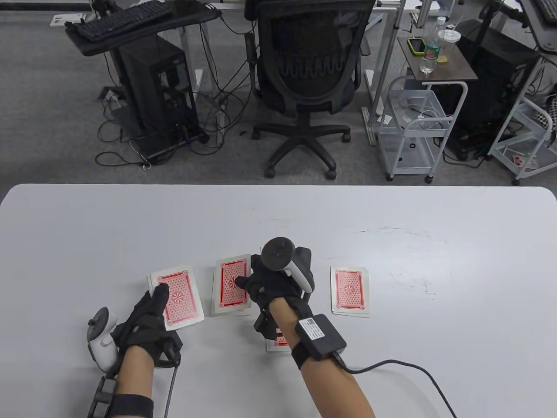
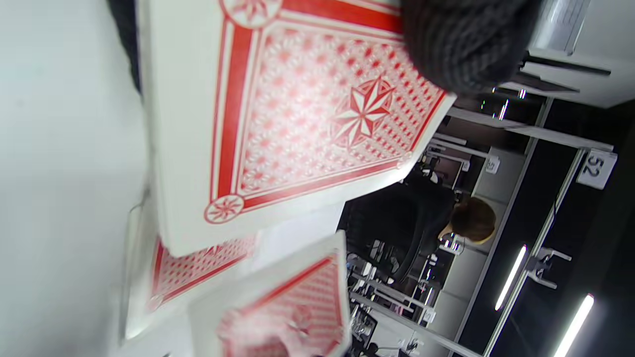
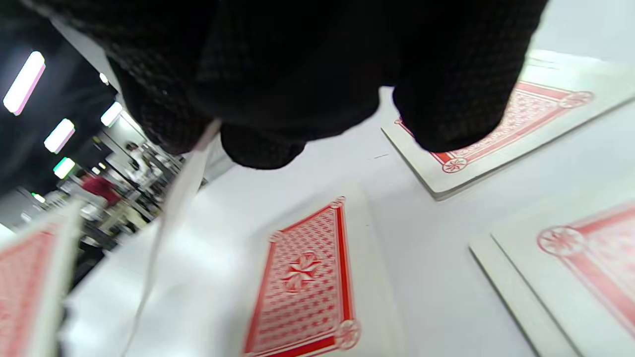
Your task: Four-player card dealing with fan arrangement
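Note:
My left hand (image 1: 152, 305) grips the red-backed deck (image 1: 182, 298) at the table's front left. In the left wrist view the deck (image 2: 297, 114) fills the top, with a gloved fingertip (image 2: 461, 44) on it. My right hand (image 1: 256, 283) hovers over the middle pile (image 1: 230, 289), thumb on its top card. In the right wrist view its fingers (image 3: 446, 99) pinch a single card seen edge-on (image 3: 183, 193). Another pile (image 1: 350, 291) lies to the right. A further pile (image 1: 273, 346) is mostly hidden under my right wrist.
The white table (image 1: 391, 226) runs wide behind and to the right of the piles. A cable (image 1: 400, 365) trails from my right wrist box toward the front edge. An office chair (image 1: 304, 87), desks and a cart stand on the floor beyond the table.

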`<move>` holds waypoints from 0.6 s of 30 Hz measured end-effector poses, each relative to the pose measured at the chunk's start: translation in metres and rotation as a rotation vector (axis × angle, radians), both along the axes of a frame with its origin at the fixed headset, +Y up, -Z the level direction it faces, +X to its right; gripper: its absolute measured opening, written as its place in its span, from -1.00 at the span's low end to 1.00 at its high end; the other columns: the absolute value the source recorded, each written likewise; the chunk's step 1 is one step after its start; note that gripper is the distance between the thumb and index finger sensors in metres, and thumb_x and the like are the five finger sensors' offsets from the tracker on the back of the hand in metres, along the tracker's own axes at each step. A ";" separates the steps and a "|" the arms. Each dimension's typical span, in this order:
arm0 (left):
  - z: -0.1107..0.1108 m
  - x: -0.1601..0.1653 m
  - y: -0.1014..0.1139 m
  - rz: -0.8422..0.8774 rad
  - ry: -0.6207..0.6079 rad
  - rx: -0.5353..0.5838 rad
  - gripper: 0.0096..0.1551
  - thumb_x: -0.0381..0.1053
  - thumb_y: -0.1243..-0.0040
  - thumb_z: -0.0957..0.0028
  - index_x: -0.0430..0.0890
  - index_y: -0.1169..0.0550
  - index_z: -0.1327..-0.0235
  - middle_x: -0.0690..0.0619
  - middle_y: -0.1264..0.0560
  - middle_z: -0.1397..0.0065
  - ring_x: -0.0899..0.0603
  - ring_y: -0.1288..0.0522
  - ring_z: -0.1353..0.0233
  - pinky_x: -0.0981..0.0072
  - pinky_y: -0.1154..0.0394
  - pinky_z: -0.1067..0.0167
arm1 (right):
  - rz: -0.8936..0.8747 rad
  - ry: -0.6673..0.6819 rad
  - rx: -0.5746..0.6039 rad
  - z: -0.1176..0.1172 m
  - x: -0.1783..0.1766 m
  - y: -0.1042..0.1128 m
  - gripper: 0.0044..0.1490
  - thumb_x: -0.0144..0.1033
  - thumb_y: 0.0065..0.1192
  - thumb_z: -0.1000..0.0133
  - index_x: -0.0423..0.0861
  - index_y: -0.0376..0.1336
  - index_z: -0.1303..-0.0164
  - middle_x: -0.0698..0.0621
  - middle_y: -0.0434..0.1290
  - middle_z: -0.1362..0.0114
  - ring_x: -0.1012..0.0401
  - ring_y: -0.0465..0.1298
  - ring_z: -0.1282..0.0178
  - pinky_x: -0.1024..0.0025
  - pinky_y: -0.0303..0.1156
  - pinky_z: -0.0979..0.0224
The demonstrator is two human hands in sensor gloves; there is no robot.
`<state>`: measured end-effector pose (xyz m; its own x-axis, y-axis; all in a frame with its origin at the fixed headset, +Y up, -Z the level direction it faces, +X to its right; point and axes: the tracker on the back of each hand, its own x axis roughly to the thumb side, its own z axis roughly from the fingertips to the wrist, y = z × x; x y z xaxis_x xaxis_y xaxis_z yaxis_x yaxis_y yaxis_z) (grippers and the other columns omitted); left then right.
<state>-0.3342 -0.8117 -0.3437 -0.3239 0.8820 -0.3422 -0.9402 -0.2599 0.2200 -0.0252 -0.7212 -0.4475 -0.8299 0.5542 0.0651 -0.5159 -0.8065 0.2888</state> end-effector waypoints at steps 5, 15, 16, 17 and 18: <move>-0.002 0.001 0.000 0.021 -0.005 0.014 -0.44 0.27 -0.25 -0.09 0.16 -0.46 -0.34 0.19 -0.59 -0.34 -0.14 -0.71 -0.22 0.05 -0.69 -0.05 | 0.304 -0.010 -0.014 -0.014 -0.035 -0.024 0.03 -0.10 0.46 -0.08 -0.38 0.04 -0.53 0.06 0.53 -0.06 0.34 0.62 0.46 0.04 0.52 -0.05; -0.008 0.013 0.006 0.026 -0.058 0.048 -0.44 0.27 -0.25 -0.09 0.16 -0.46 -0.33 0.19 -0.60 -0.33 -0.13 -0.71 -0.22 0.05 -0.69 -0.05 | 0.496 0.031 0.082 -0.010 -0.050 -0.021 -0.01 0.08 0.39 -0.10 -0.27 0.10 -0.53 0.11 0.53 -0.04 0.35 0.61 0.42 0.04 0.51 -0.08; -0.008 0.014 0.006 0.026 -0.059 0.049 -0.44 0.27 -0.25 -0.09 0.16 -0.46 -0.33 0.19 -0.60 -0.33 -0.13 -0.72 -0.21 0.05 -0.69 -0.04 | 0.436 0.027 0.077 -0.009 -0.047 -0.015 -0.04 0.07 0.37 -0.12 -0.27 0.11 -0.53 0.08 0.53 -0.07 0.33 0.63 0.38 0.02 0.50 -0.10; -0.008 0.015 0.007 0.027 -0.063 0.052 -0.44 0.27 -0.25 -0.09 0.16 -0.46 -0.33 0.19 -0.60 -0.33 -0.13 -0.72 -0.21 0.05 -0.69 -0.04 | 0.328 0.027 0.060 -0.007 -0.042 -0.006 -0.08 0.07 0.32 -0.16 -0.26 0.12 -0.53 0.06 0.52 -0.10 0.31 0.64 0.35 0.01 0.49 -0.12; -0.008 0.018 0.008 0.031 -0.066 0.056 -0.44 0.27 -0.25 -0.09 0.16 -0.46 -0.33 0.19 -0.60 -0.33 -0.13 -0.72 -0.21 0.06 -0.69 -0.04 | 0.214 0.030 0.045 -0.005 -0.037 0.002 -0.13 0.08 0.28 -0.19 -0.25 0.14 -0.52 0.04 0.52 -0.12 0.29 0.65 0.32 0.00 0.49 -0.13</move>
<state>-0.3165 -0.8038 -0.3519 -0.3294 0.8905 -0.3138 -0.9436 -0.2989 0.1422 -0.0626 -0.7197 -0.4521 -0.9256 0.3615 0.1123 -0.3232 -0.9091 0.2627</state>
